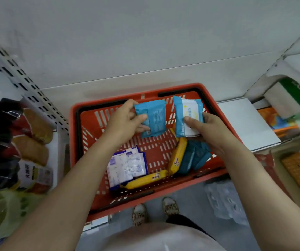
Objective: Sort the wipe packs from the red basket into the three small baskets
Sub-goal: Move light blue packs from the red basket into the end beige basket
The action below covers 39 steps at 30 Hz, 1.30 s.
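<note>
The red basket [91,113] stands on a shelf in front of me. My left hand [127,118] grips a blue wipe pack [152,118], back side up, above the basket. My right hand [205,129] grips a blue and white wipe pack [187,109] beside it. Inside the basket lie white and blue packs [127,165], two yellow packs [177,156] [145,180] and teal packs [192,156] under my right wrist.
An orange woven small basket [297,169] sits at the right edge with a pack inside. Packaged goods [29,145] fill the shelf on the left. A green and white box [294,95] stands at the upper right. My feet [154,211] show below the basket.
</note>
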Each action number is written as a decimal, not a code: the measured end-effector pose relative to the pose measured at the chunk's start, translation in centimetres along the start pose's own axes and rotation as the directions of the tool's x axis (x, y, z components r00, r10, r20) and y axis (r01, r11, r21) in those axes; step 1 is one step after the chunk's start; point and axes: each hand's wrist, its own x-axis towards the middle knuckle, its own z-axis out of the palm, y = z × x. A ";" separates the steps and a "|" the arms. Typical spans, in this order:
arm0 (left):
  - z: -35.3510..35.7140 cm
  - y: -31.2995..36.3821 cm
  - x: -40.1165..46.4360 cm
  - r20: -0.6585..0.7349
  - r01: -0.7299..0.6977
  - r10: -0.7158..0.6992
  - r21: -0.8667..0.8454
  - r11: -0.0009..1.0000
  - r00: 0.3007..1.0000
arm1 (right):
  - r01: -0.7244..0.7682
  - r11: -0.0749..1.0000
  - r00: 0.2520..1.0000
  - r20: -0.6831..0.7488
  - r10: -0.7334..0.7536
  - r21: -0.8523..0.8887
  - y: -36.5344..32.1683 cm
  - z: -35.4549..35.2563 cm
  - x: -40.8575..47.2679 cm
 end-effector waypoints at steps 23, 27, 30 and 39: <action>36.1 5.9 -15.6 0.142 -0.089 0.115 -0.175 0.981 0.983 | 0.390 0.908 0.653 -0.742 -0.153 0.156 10.2 -28.0 -28.5; 46.7 5.3 -20.0 0.297 0.010 0.065 -0.243 0.970 0.953 | 0.341 0.928 0.529 -0.847 -0.057 0.150 15.1 -35.9 -35.4; 53.1 5.0 -22.5 0.362 0.033 0.049 -0.216 0.976 0.931 | 0.374 0.899 0.459 -0.888 0.035 0.229 17.8 -40.6 -39.4; 68.6 6.1 -21.3 0.409 0.101 -0.013 -0.195 0.976 0.912 | 0.458 0.824 0.429 -0.894 0.125 0.335 21.6 -53.6 -42.9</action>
